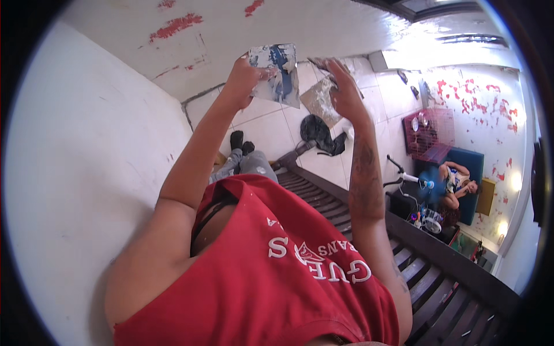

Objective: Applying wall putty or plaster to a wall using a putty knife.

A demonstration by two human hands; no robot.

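My left hand (247, 81) is closed round a flat rectangular putty spreader (281, 87), blue and thickly smeared with white putty. Across from it, my right hand (346, 98) is raised with its fingers curled about a thin putty-smeared scraper (318, 62), seen nearly edge-on; its handle is hidden. The two tools are apart, close to the wall. Beyond and below my right hand, a beige putty-stained board (318, 104) appears to lie on the tiles. A crumpled black plastic bag (319, 132) is nearer to me.
A patchy wall (225, 34) with red marks rises ahead, and a white wall (75, 173) stands at my left. Below me is a dark slatted wooden bench (323, 190). At right are a pink wire cage (430, 132), a fan (427, 183) and a person (460, 181) lying down.
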